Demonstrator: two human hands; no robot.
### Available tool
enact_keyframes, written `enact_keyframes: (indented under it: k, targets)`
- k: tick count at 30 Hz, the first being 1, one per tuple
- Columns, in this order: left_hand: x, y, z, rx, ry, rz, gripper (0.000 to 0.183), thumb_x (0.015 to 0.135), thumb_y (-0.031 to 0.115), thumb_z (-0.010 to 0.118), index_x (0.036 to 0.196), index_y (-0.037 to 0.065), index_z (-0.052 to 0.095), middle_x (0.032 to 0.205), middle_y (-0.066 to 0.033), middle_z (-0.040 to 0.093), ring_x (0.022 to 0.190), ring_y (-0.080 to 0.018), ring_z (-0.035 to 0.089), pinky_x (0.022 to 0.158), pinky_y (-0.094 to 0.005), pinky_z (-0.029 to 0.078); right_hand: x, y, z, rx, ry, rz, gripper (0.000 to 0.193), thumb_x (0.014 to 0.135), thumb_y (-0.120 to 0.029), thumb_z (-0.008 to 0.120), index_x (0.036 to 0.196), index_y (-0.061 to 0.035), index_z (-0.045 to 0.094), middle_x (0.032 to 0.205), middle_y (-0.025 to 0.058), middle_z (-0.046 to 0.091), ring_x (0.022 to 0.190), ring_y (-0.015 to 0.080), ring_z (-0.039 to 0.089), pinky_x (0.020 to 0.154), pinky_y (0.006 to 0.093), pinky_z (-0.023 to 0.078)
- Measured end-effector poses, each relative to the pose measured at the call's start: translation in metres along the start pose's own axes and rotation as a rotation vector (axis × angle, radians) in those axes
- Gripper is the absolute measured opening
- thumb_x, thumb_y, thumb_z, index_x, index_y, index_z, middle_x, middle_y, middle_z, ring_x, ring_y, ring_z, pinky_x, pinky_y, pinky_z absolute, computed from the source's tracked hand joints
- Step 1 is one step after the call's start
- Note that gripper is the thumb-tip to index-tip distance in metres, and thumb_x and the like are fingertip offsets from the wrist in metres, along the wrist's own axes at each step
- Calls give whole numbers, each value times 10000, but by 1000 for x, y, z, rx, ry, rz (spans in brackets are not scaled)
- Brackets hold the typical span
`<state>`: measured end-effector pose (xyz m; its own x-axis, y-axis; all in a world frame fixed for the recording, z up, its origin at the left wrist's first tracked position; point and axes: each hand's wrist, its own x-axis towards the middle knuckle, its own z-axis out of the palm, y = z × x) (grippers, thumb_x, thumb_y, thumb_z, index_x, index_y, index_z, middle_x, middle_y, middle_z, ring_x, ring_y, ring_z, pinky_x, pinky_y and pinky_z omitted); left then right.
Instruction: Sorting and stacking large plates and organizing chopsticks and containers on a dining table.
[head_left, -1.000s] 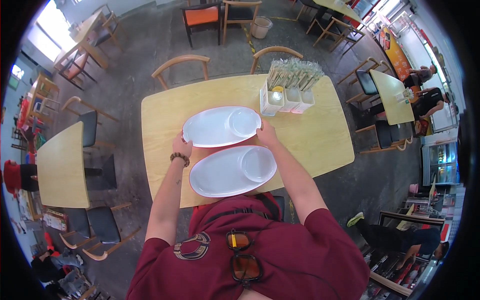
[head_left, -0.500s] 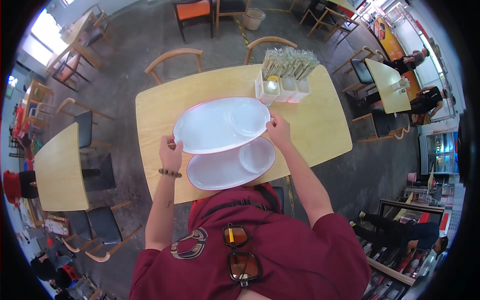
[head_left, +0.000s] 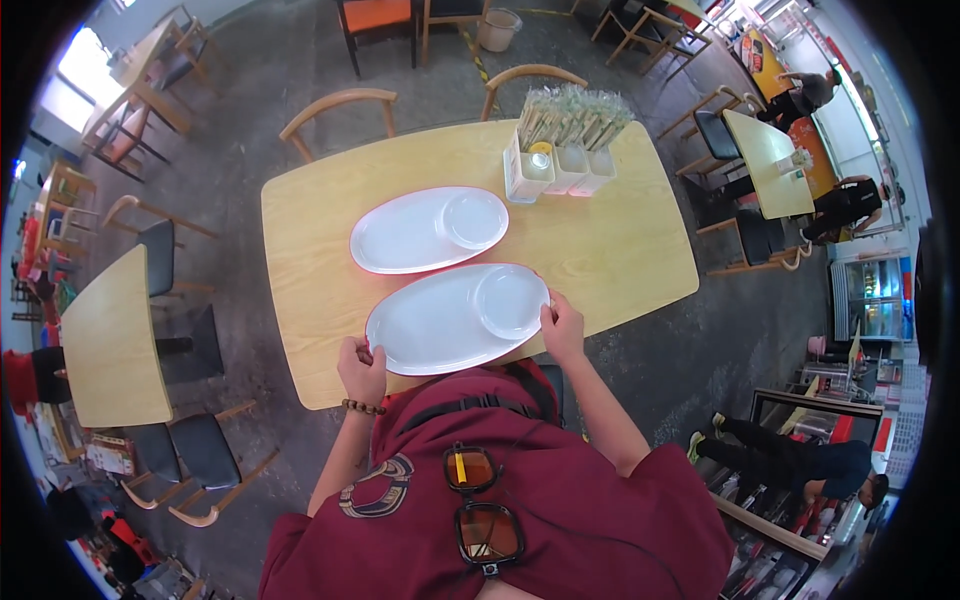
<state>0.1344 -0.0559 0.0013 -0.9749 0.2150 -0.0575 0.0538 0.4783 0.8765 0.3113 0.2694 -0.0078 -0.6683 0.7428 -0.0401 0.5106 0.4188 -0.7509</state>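
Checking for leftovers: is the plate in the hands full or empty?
Empty: the near plate shows bare white in its round well and beside it.

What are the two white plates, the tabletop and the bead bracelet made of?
The nearer oval plate and farther oval plate look like plastic or glazed ceramic, glossy: they're smooth with shiny highlights. The tabletop looks like wood or wood-look laminate, smooth, with pale, faint grain. The bead bracelet may be wood, since its beads are brown; their finish is too small to tell.
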Motion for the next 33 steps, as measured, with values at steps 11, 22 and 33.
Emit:
enact_keyframes:
  k: [11, 22, 33]
  targets:
    - [-6, -15, 3, 25, 7, -8, 174, 799, 30, 725, 885, 2, 576, 752, -48, 554, 604, -124, 489, 565, -285, 426, 3, 1, 3, -52, -5, -28, 293, 937, -156, 627, 1193, -14, 646, 620, 123, 599, 548, 246, 604, 559, 389, 467]
    - [99, -64, 6, 47, -94, -127, 539, 878, 335, 727, 1238, -39, 584, 1074, -167, 679, 926, -262, 679, 805, -374, 543, 103, -2, 6, 28, 1, -98, 355, 931, -249, 647, 1161, 21, 658, 727, 136, 646, 649, 242, 632, 619, 377, 499]
    - [184, -33, 51, 199, -304, -185, 545, 772, 178, 736, 1273, 4, 610, 1122, -181, 705, 1067, -301, 673, 924, -412, 537, 184, -18, 76, 12, -408, 80, 469, 848, -224, 660, 1258, -1, 619, 1105, 238, 702, 1087, 369, 666, 961, 448, 508]
